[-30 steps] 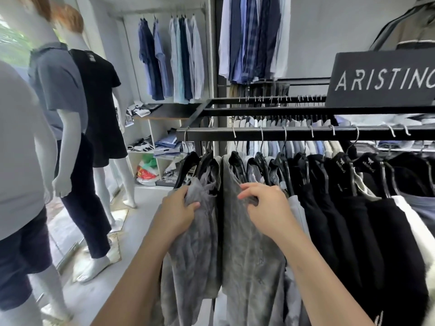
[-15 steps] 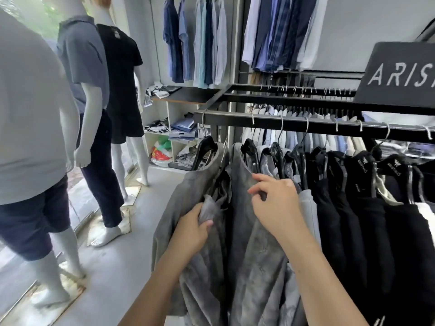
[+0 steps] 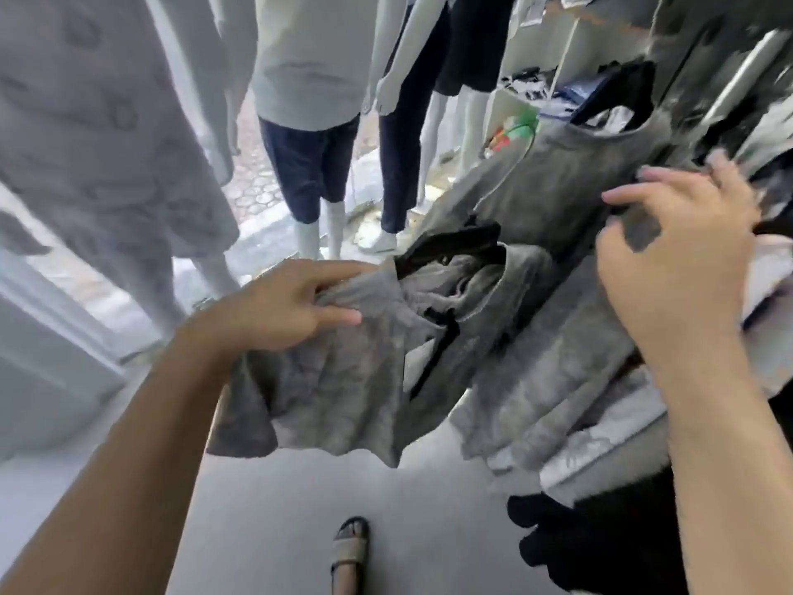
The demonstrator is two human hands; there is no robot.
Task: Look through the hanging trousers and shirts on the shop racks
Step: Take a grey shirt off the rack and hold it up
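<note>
a sandalled foot (image 3: pixel 349 551) is seen lowest in the view, on the pale floor (image 3: pixel 266 508). above it, the left hand (image 3: pixel 285 309) is closed on the shoulder edge of a grey mottled shirt (image 3: pixel 343 380), the cloth pinched between thumb and fingers and drawn out to the left, away from the rest of the row. the right hand (image 3: pixel 669 268) is held at the neighbouring grey shirt (image 3: pixel 553 195), fingers curled with a fold of grey cloth caught among them; how firm that hold is cannot be told, as the frame is blurred.

the step in hand is judged to be the parting of two grey shirts at the end of the rack, so that the front one can be looked over. the next move is judged to call for the front shirt to be released or slid aside on its black hanger (image 3: pixel 450 246), and for the right hand to be passed on to the darker garments (image 3: pixel 592 547) hanging lower right.

the shirts are seen as soft, creased and thin, with a washed, cloudy grey pattern; they should bunch easily when pulled.

further off, the legs of mannequins (image 3: pixel 309 173) are seen in dark shorts and trousers, and a white shelf unit (image 3: pixel 510 105) stands behind.
</note>
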